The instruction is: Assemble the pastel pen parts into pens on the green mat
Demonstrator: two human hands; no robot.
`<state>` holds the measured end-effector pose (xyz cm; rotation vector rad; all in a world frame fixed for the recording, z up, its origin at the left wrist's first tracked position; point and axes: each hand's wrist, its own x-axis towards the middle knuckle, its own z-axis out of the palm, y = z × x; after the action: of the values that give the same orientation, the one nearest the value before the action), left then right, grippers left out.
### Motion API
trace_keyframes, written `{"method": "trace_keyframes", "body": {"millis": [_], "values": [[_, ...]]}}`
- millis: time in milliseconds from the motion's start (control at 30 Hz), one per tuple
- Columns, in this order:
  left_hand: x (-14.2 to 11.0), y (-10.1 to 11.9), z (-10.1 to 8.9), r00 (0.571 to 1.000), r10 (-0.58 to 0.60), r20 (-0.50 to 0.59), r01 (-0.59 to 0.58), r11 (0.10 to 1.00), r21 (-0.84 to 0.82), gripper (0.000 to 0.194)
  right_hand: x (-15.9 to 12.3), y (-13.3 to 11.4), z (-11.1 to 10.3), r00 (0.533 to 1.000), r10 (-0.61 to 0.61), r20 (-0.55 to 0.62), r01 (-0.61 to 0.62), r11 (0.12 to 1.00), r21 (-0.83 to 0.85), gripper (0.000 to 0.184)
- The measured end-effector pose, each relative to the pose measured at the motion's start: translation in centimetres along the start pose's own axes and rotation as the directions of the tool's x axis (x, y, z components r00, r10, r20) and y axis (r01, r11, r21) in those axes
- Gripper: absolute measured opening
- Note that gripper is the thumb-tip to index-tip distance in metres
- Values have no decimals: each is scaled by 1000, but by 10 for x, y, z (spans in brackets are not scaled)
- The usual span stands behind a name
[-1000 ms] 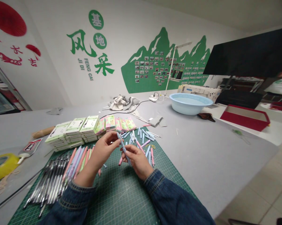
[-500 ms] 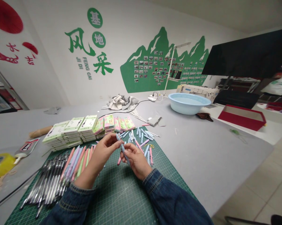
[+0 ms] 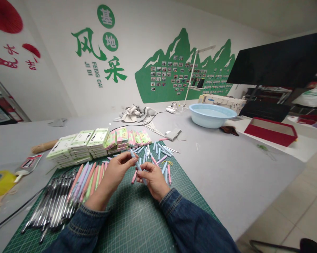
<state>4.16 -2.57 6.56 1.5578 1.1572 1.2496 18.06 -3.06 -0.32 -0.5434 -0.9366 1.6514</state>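
Between my two hands is a light blue pen [image 3: 138, 166], tilted, above the green cutting mat [image 3: 137, 218]. My left hand [image 3: 121, 168] pinches its upper end between thumb and fingers. Lower down the barrel, my right hand [image 3: 152, 178] has its fingers closed round the pen. Behind and beside my right hand lie loose light blue pen parts [image 3: 160, 151] and a pink pen [image 3: 169, 174]. Left of my left hand, a row of pastel pens [image 3: 87, 179] lies beside many clear pens with black ends [image 3: 53, 200].
Stacked white-green boxes [image 3: 81, 142] and pink-green boxes [image 3: 122, 136] line the mat's far edge. A glue tube [image 3: 29, 165] and yellow tape roll [image 3: 1, 184] lie left. Farther back are crumpled cloth [image 3: 134, 114], a blue basin [image 3: 212, 117] and a red box [image 3: 270, 131].
Both hands keep hold of the light blue pen in nearly the same place. The view has shifted slightly, and the right fingers have moved a little on the barrel.
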Motion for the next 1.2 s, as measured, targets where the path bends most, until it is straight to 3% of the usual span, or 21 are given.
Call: {"method": "trace_keyframes", "body": {"millis": [267,533,867,1200], "values": [[2,-5,-9,997,10,75,-11,1000,15,20,-2,-2,2,990,89,106,-91,996,9,28],[0,-2,-14,990,-28,136,29,1000,-1,27,-2,-3,3,979,105,173,-113,993,36,27],[0,-4,-2,999,1,33,0,999,-38,14,-4,-1,3,997,46,65,-47,999,6,24],[0,-9,3,998,6,-59,-2,998,64,30,-2,3,1,1000,-15,9,16,993,-113,36]]}}
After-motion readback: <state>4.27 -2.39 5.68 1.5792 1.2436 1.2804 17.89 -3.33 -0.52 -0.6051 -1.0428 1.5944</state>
